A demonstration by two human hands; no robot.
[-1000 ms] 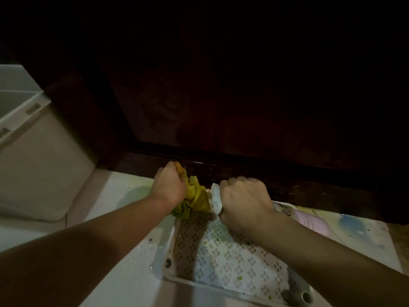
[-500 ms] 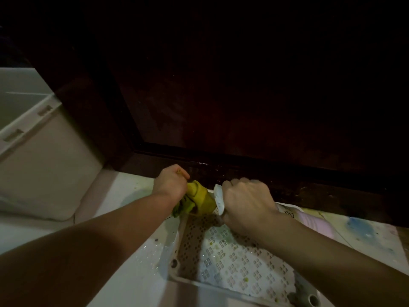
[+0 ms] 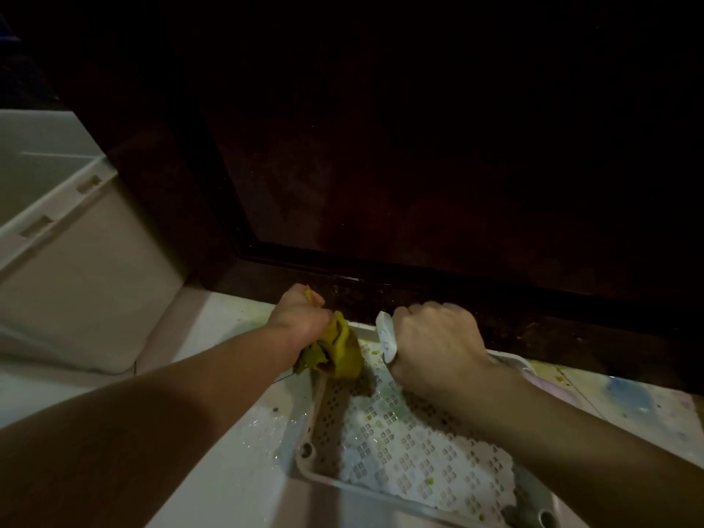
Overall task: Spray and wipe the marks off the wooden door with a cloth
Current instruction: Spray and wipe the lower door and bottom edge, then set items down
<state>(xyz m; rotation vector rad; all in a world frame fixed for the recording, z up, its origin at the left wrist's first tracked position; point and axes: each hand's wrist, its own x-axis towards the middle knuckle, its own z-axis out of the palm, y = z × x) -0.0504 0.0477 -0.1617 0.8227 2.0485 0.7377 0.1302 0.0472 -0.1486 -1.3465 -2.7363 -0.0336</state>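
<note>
The dark wooden door (image 3: 400, 184) fills the upper view, with faint marks on its lower panel. My left hand (image 3: 297, 314) grips a bunched yellow-green cloth (image 3: 339, 348) just in front of the door's bottom rail. Beside it my right hand (image 3: 434, 341) is closed round a white object (image 3: 386, 335) whose end sticks out past the thumb; what it is cannot be told. Both hands hover over the far end of a white perforated tray (image 3: 316, 413) on the floor.
A white cabinet or box (image 3: 76, 268) stands at the left, close to the door frame. The pale floor (image 3: 213, 470) is wet near the tray. A paint-stained sheet (image 3: 624, 398) lies at the right along the door's foot.
My two hands have drawn slightly apart, so the cloth now hangs from the left hand with a gap to the white object. The view has shifted a little.
</note>
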